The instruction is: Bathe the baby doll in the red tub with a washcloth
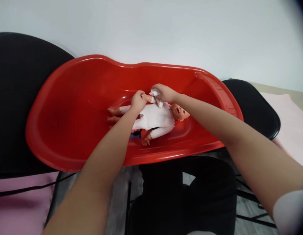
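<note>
A baby doll (155, 116) in a white outfit lies on its back inside a red baby bathtub (65, 98), its head toward the right. My left hand (138, 101) is closed around the hand of the doll's raised arm. Close by, my right hand (164, 93) grips a white cloth (155, 92) against that same arm, near the sleeve. Whether the cloth is separate from the sleeve is hard to make out. The doll's other arm rests on the tub floor, and its bare feet point left.
Black seats or tabletops stand at left (19, 104) and right (254, 107) of the tub. A small dark and purple item (135, 134) shows beside the doll. Pink surfaces lie at lower left and far right, with a pale wall behind.
</note>
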Motion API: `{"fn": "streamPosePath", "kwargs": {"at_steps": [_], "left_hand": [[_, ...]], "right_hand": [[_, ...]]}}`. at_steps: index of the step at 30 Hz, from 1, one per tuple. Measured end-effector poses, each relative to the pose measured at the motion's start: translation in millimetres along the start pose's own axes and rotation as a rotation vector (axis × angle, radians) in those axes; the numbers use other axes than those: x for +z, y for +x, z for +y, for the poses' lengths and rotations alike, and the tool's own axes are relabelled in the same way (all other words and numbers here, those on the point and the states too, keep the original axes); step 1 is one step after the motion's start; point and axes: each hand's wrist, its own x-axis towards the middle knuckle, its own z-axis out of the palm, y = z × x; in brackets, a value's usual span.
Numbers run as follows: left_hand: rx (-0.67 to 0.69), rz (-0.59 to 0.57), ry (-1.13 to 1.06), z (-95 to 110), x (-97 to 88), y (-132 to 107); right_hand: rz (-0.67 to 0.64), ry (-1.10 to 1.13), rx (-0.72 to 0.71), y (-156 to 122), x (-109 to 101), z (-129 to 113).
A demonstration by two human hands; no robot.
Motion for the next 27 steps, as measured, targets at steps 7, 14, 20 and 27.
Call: {"fn": "streamPosePath", "kwargs": {"at_steps": [7, 14, 20, 27], "left_hand": [[0.030, 0.010, -0.040, 0.4, 5.9, 6.1], [0.058, 0.013, 0.011, 0.0, 7.6, 12.0], [0.053, 0.005, -0.046, -3.8, 10.9, 16.0], [0.054, 0.015, -0.025, -3.0, 10.9, 16.1]], "right_hand": [[0.183, 0.114, 0.114, -5.9, -15.7, -1.5], [0.184, 0.259, 0.179, -9.3, -14.6, 1.8], [0.108, 0.112, 0.236, -19.0, 10.0, -4.3], [0.050, -0.009, 0.355, -16.4, 3.9, -3.9]]}}
